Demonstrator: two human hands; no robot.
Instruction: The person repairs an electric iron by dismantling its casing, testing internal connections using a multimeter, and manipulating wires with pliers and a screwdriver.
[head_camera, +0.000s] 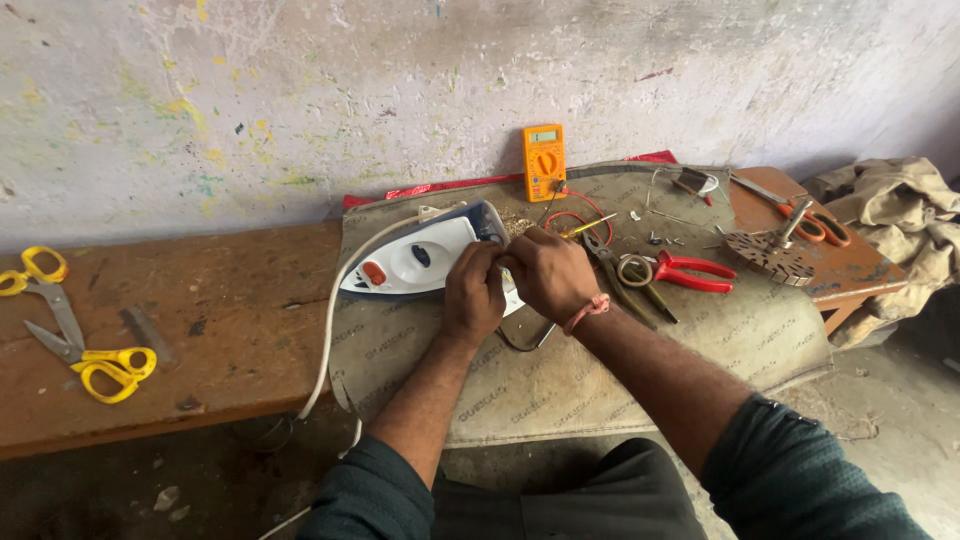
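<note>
Under both hands (515, 280), touching them, lies the iron (415, 258).

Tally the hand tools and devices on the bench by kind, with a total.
Yellow-handled scissors: 2
Orange-handled scissors: 1
Red-handled pliers: 1
Orange multimeter: 1
White and blue clothes iron, held by left hand and right hand: 1
Total: 6

A pale plaster wall (300, 90) — scuffed, flecked with yellow and green paint — rose behind a low, worn wooden bench (200, 320). Grey matting (700, 340) draped its right half — below lay a dusty concrete floor (900, 400). Light was soft and even.
</note>
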